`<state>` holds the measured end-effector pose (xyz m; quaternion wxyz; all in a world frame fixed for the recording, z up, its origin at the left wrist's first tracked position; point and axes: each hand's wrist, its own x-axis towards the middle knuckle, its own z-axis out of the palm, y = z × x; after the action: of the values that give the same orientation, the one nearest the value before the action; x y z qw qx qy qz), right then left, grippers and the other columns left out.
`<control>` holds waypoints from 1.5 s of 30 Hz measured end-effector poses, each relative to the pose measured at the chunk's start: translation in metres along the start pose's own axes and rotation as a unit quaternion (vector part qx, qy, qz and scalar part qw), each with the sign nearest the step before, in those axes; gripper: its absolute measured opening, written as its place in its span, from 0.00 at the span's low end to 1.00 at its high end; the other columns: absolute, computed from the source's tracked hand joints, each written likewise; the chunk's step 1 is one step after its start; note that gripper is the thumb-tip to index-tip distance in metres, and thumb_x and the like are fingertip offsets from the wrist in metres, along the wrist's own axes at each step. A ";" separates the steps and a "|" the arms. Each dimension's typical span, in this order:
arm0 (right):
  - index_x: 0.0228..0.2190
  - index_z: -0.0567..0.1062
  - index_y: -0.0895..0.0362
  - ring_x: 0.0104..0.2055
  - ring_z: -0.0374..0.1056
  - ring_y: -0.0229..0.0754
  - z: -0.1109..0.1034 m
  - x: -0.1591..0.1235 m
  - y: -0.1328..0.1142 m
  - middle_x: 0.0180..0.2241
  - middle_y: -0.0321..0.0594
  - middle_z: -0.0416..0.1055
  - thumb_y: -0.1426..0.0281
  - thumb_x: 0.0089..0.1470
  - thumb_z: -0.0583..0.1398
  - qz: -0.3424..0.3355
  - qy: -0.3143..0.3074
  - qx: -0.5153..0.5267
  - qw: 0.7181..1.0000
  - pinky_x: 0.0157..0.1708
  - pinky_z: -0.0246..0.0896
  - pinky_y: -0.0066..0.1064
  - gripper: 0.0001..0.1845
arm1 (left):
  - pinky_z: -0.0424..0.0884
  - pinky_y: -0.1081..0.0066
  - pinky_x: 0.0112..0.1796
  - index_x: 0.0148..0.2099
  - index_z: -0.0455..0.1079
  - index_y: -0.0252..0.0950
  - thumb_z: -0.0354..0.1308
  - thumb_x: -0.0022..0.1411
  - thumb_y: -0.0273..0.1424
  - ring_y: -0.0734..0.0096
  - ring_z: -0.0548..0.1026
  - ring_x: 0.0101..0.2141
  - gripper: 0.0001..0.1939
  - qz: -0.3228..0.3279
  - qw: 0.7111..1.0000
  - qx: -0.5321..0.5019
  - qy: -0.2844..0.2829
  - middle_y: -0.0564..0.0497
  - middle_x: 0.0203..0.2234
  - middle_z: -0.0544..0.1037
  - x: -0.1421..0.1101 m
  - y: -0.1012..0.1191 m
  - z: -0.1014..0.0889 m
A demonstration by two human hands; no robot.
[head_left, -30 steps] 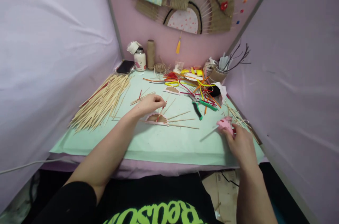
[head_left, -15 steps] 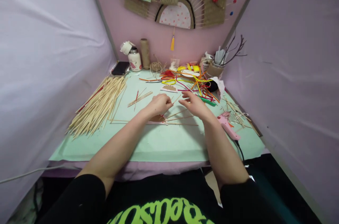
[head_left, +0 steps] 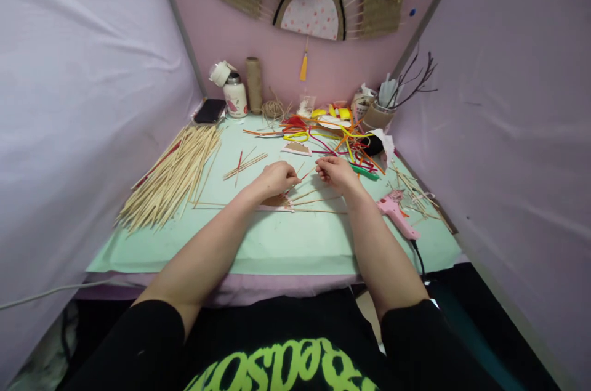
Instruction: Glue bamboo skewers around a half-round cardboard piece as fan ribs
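My left hand (head_left: 279, 178) is closed in a pinch above a brown half-round cardboard piece (head_left: 277, 201) with a pale edge, partly hidden beneath it. My right hand (head_left: 335, 172) faces it with fingertips pinched together. A thin bamboo stick (head_left: 305, 176), reddish along part of its length, spans the short gap between the two hands' fingertips. Several thin sticks (head_left: 318, 199) fan out to the right from the cardboard, passing below my right hand. A second half-round piece (head_left: 297, 149) lies just beyond my hands.
A big pile of bamboo sticks (head_left: 173, 175) covers the left side, with a few crossed sticks (head_left: 244, 166) nearer. On the right lie a pink glue gun (head_left: 398, 215), short sticks (head_left: 415, 194) and coloured pipe cleaners (head_left: 346, 141). Scissors (head_left: 295, 137), a phone (head_left: 210, 111) and a bottle (head_left: 236, 96) are at the back.
My right hand has moved slightly left, its spread fingers closing into a pinch at the stick's end. My left hand stays nearly in place. The whole view has shifted a little.
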<state>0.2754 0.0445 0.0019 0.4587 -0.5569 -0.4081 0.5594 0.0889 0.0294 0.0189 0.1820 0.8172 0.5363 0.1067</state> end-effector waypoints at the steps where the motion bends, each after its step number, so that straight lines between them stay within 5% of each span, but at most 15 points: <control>1: 0.25 0.70 0.59 0.18 0.58 0.28 0.000 0.001 0.000 0.18 0.30 0.67 0.75 0.52 0.63 0.003 -0.001 0.004 1.000 0.17 0.54 0.19 0.07 | 0.66 0.70 0.38 0.37 0.79 0.35 0.57 0.62 0.36 0.64 0.75 0.36 0.12 -0.002 1.000 -0.001 -0.006 0.46 0.34 0.81 -0.001 0.000 -0.001; 18: 0.24 0.69 0.59 0.21 0.68 0.30 0.004 0.006 0.009 0.19 0.35 0.72 0.80 0.58 0.58 -0.011 0.039 0.009 0.999 0.25 0.68 0.20 0.11 | 0.63 0.72 0.32 0.34 0.79 0.34 0.57 0.59 0.34 0.68 0.73 0.30 0.12 0.004 0.999 -0.014 -0.047 0.48 0.30 0.81 -0.006 0.002 -0.004; 45: 0.21 0.73 0.59 0.19 0.66 0.32 -0.005 0.015 0.021 0.19 0.37 0.74 0.79 0.48 0.59 -0.067 0.055 -0.211 0.974 0.22 0.63 0.21 0.07 | 0.67 0.69 0.40 0.35 0.79 0.36 0.57 0.59 0.34 0.61 0.76 0.40 0.11 -0.004 0.996 0.064 -0.070 0.45 0.36 0.82 0.002 0.003 0.009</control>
<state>0.2798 0.0535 -0.0219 0.3892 -0.6422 -0.5276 0.3972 0.0951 0.0288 0.0119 0.1671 0.8304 0.5314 0.0144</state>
